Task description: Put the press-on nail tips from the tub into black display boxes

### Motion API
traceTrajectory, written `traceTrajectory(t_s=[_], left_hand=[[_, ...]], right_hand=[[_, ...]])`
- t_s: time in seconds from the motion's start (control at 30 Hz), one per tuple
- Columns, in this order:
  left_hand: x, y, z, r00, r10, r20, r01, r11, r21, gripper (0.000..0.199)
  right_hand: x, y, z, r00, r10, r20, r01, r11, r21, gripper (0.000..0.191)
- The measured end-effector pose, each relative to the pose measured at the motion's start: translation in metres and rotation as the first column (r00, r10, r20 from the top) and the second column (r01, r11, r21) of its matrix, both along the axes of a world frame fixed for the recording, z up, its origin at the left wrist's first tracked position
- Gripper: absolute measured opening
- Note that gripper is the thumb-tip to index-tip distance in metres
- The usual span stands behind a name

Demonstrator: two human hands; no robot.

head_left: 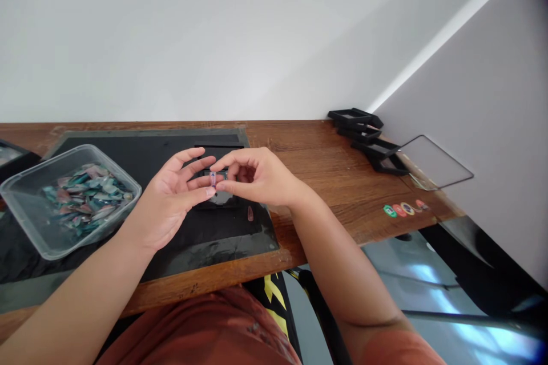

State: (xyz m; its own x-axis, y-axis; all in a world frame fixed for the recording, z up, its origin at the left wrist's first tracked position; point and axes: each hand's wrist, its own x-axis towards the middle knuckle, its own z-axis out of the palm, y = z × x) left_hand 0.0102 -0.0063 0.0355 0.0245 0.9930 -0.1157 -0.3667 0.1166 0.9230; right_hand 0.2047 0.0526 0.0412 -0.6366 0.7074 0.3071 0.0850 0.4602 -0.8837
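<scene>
My right hand (257, 177) pinches a small translucent piece (213, 178) with blue-purple tints between thumb and index finger. My left hand (177, 191) is beside it, palm turned inward and fingers stretched apart. Its thumb tip comes to the lower end of the piece, and one finger reaches behind it. Under the hands lies a black tray (222, 199) with something pale and shiny inside, partly covered by my fingers. To the right of that tray, a small pinkish elongated piece (250, 214) rests on the black mat (171, 256).
A clear plastic tub (36, 234) stands left of my hands, holding many teal, pink and whitish slivers (92, 194). Black frame-like trays (368, 140) are stacked loosely at the back right. Round coloured stickers (399, 210) mark the wooden table (317, 159). A thin wire frame (449, 157) leans by the wall.
</scene>
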Motion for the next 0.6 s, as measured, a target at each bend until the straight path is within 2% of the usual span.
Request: traceTrajectory(t_s=[0.2, 0.37, 0.6], left_hand=[[0.0014, -0.0009, 0.0029, 1.000, 0.027, -0.003, -0.027, 0.999, -0.043, 0.096], [0.0018, -0.0016, 0.0022, 1.000, 0.003, -0.010, -0.003, 0.999, -0.054, 0.093], [0.0005, -0.0019, 0.0047, 1.000, -0.012, -0.029, 0.010, 0.998, -0.056, 0.088]], right_hand=[[0.0003, -0.0034, 0.0025, 0.990, -0.027, 0.138, 0.017, 0.997, 0.074, 0.035], [-0.0010, -0.0038, 0.0027, 0.983, -0.056, 0.177, 0.037, 0.993, 0.111, 0.032], [-0.0005, -0.0041, 0.0015, 0.987, 0.004, 0.159, -0.015, 0.998, 0.063, 0.033]])
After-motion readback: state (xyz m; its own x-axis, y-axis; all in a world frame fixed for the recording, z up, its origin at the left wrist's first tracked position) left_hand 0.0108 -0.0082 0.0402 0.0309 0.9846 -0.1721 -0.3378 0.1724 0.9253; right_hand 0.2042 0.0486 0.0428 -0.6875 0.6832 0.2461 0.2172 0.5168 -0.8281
